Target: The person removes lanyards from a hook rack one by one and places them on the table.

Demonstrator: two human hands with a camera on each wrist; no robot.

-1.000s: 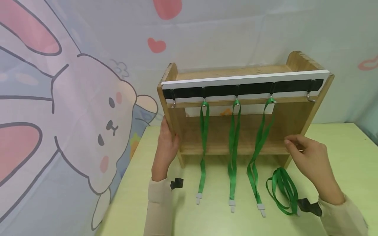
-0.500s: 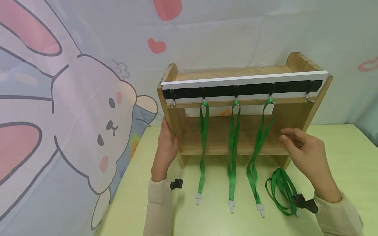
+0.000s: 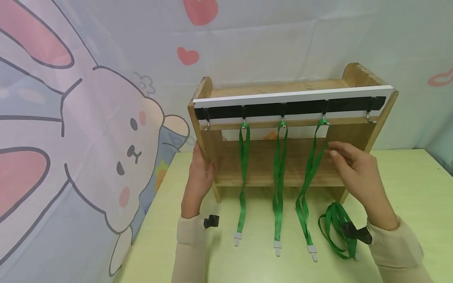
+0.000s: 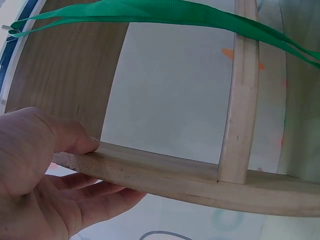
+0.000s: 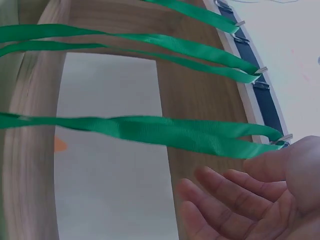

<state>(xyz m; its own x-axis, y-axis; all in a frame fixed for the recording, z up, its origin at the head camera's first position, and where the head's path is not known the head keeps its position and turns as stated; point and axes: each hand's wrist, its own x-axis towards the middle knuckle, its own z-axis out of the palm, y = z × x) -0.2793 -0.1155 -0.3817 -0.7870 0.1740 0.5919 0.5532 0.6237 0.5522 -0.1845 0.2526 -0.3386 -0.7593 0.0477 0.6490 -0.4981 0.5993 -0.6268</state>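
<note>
A wooden shelf rack stands on the green table, with a black hook strip across its top front. Three green lanyards hang from hooks; the rightmost hanging lanyard is nearest my right hand. My left hand grips the rack's left side panel, thumb on the front edge. My right hand hovers empty with loosely spread fingers in front of the rack's right part. A fourth green lanyard lies coiled on the table below that hand.
The end hooks at far left and far right carry nothing. A small black clip lies on the table by my left wrist. A cartoon rabbit curtain hangs behind and to the left.
My right hand has risen and moved left, from the lower shelf's right end toward the rightmost hanging lanyard. The left hand and rack stayed put.
</note>
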